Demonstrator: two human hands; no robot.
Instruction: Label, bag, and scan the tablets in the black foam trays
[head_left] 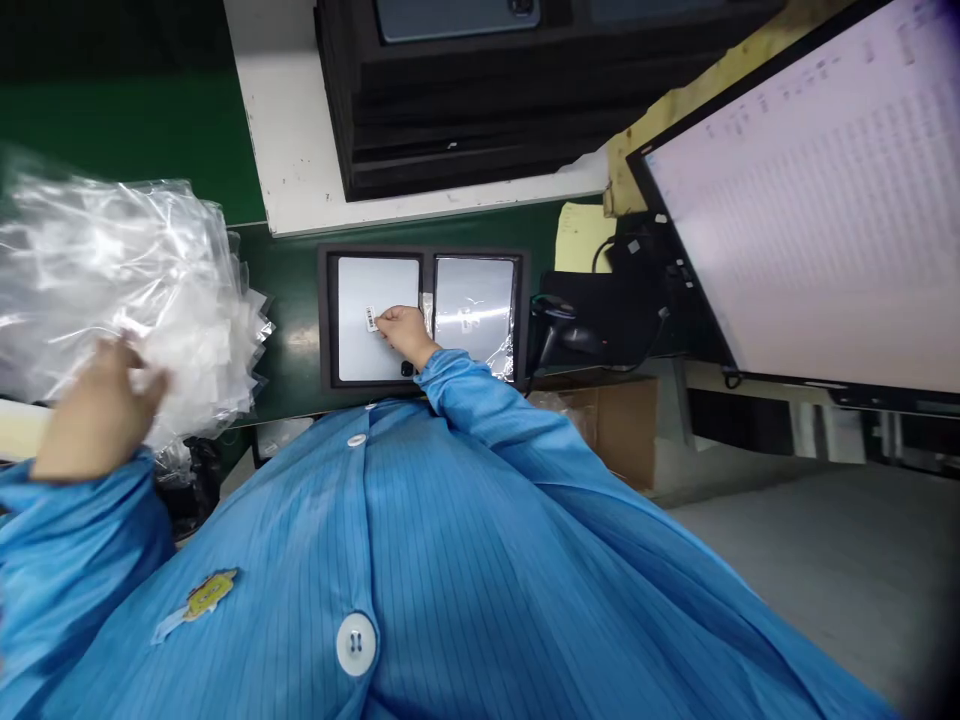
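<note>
A black foam tray (326, 320) lies in front of me with two silver tablets in its compartments. My right hand (405, 333) is over the left tablet (375, 280), its thumb and fingers pinched at the edge of a small white barcode label (370, 319). In the right compartment, the other tablet (476, 285) has shiny clear plastic over it. Blurred by motion, my left hand (105, 410) is at the near side of a pile of clear plastic bags (127, 260). Whether its fingers hold a bag cannot be made out.
A stack of black foam trays (480, 125) stands on a white board behind. Right of the tray are a handheld barcode scanner (556, 325), yellow paper (581, 238) and a large lit monitor (825, 200). A cardboard box (630, 430) sits below the table edge.
</note>
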